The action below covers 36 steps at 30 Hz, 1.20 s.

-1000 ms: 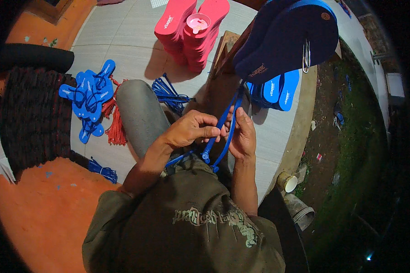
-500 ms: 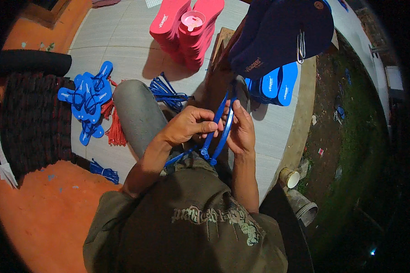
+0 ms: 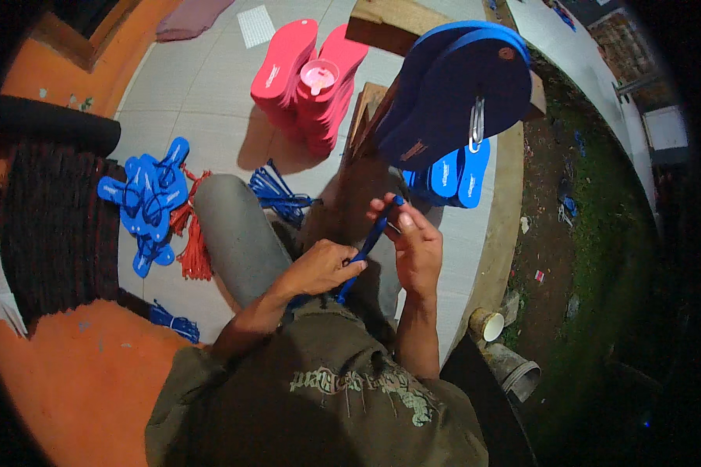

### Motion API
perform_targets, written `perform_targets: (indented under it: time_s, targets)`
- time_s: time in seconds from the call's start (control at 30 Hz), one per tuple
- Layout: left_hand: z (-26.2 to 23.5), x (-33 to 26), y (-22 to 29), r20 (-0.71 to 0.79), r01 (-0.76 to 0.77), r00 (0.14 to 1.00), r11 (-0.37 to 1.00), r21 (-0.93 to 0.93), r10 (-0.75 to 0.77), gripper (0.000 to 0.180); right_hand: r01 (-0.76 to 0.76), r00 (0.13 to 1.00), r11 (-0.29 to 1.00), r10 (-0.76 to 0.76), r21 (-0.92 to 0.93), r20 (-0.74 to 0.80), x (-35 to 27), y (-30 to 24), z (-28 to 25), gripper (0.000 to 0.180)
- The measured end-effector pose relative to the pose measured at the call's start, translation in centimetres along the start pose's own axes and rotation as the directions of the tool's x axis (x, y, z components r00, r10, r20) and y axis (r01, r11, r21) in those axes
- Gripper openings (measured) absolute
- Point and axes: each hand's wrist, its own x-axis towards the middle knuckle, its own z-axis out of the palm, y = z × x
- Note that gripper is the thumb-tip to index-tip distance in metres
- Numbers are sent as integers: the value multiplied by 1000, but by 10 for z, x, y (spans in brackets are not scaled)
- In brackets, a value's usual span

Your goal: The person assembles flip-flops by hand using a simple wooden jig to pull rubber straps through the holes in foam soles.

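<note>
Blue strap (image 3: 374,236), on the near side of the dark blue sole (image 3: 444,101), slanting lengthwise toward it; pinched midway by the left hand (image 3: 321,266), held lightly at its far end by the half-curled right hand (image 3: 419,253), nearer that sole.

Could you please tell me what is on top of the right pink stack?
A small round dish sits on the right pink stack. What is inside the dish is too small to make out. The surface beneath it is covered and cannot be seen.
</note>
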Motion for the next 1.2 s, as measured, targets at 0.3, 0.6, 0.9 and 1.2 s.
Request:
perform_targets:
  time_s: [0.3,0.6,0.9,1.2]
  targets:
    - [-27,17,12,-315,-272,913,962,4,259,63,477,864,809,-504,-345,12,19,-64,27,11]
    - [-23,29,-12,-306,16,952,998,-57,-33,58,425,871,622,-479,-658,109,27,-115,29,8]
    - [-22,32,-22,-325,24,944,995,-98,-55,51,133,991,799,-101,-587,87,28,-132,31,14]
    - [-29,30,-22,-352,-14,936,995,-102,-22,50,-83,952,875,212,-478,223,54,-152,14,21]
